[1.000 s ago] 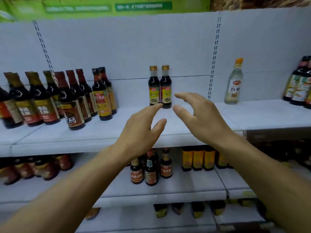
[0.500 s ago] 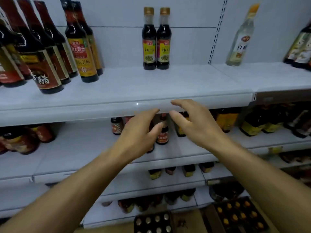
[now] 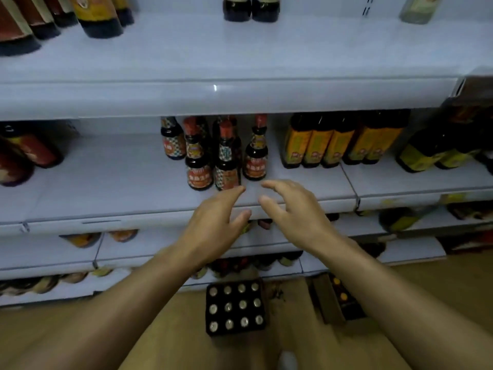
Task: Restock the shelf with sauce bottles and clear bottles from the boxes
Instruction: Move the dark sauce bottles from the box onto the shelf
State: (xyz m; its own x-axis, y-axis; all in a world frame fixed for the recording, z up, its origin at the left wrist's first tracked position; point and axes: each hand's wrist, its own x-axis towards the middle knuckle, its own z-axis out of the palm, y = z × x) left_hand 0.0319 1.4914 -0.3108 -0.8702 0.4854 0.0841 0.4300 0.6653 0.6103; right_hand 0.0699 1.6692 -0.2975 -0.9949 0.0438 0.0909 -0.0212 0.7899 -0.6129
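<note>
While both my hands hang empty in front of the shelving, my left hand (image 3: 213, 222) and right hand (image 3: 296, 212) keep loose, half-curled fingers, ready, I judge, for round bottle necks. Straight below them on the floor sits the dark box (image 3: 236, 307), its twelve shiny metal caps packed in neat rows; a second open box (image 3: 337, 297) beside it shows orange caps. Squat dark glass sauce bottles (image 3: 226, 158) stand clustered on the smooth white middle shelf (image 3: 106, 188), labels outward.
</note>
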